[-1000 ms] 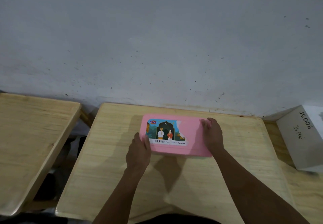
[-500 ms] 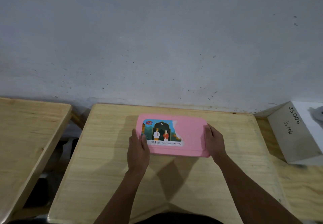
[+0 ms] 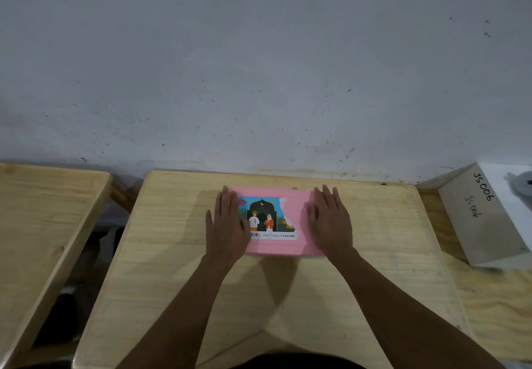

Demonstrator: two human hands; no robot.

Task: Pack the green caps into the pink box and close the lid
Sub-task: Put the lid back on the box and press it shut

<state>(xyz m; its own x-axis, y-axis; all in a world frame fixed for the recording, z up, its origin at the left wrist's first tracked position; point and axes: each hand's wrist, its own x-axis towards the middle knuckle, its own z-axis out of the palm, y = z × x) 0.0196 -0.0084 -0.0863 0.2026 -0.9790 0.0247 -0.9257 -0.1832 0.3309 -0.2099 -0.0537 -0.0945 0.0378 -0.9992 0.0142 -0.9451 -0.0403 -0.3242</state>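
pink box (image 3: 290, 249), pale wooden table (image 3: 374, 253)

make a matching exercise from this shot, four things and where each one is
Things:
1. left hand
2. right hand
3. pink box
4. white box marked JS006

Places:
A. far right of the view
B. flat on the pink box's right end
C. under both hands on the wooden table
D. flat on the pink box's left end

Pairs: 1-D, 2-B, 3-C, 4-A
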